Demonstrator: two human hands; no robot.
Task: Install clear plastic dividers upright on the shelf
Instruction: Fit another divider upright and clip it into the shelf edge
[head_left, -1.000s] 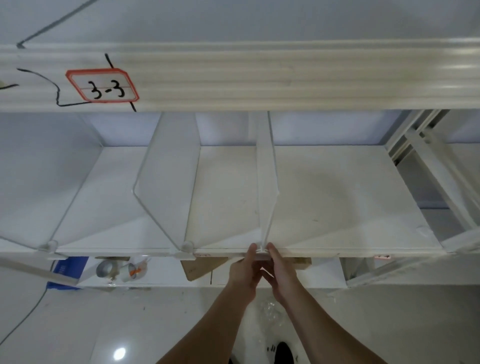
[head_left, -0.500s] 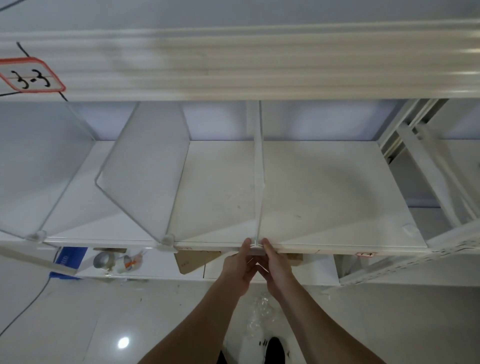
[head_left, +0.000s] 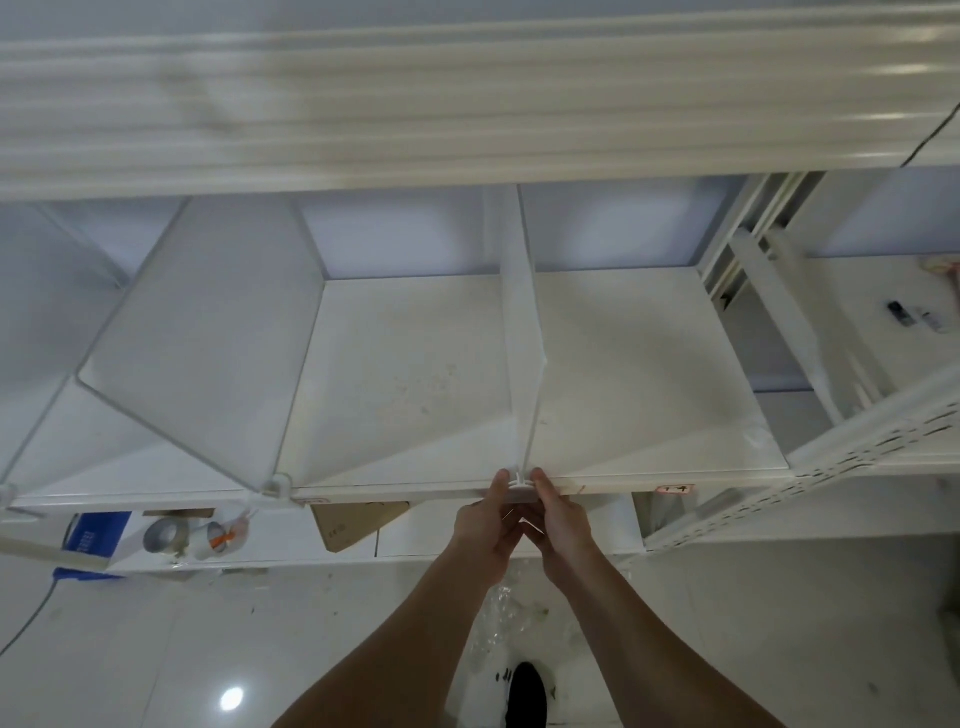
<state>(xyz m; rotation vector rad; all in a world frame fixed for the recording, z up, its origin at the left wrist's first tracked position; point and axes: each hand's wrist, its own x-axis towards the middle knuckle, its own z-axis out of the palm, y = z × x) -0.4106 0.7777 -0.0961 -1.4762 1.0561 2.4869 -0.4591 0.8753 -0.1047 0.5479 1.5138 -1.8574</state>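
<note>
A clear plastic divider (head_left: 521, 332) stands upright on the white shelf (head_left: 649, 364), running from the back wall to the front lip. Its white foot clip (head_left: 519, 486) sits on the shelf's front edge. My left hand (head_left: 488, 525) and my right hand (head_left: 558, 519) pinch this clip from either side, fingertips touching it. A second clear divider (head_left: 208, 332) stands upright further left, its clip (head_left: 275, 488) on the front edge. At the far left a third divider (head_left: 47, 312) is partly in view.
The upper shelf's front rail (head_left: 467, 104) hangs just above. A perforated upright post (head_left: 857, 441) bounds the shelf on the right. Below sit tape rolls (head_left: 161, 535), a blue box (head_left: 98, 535) and a piece of cardboard (head_left: 353, 525). Plastic wrap (head_left: 498, 613) lies on the floor.
The view has shifted right, so the shelf and dividers sit further left and the 3-3 label has left the frame. Both hands stay at the divider's foot clip.
</note>
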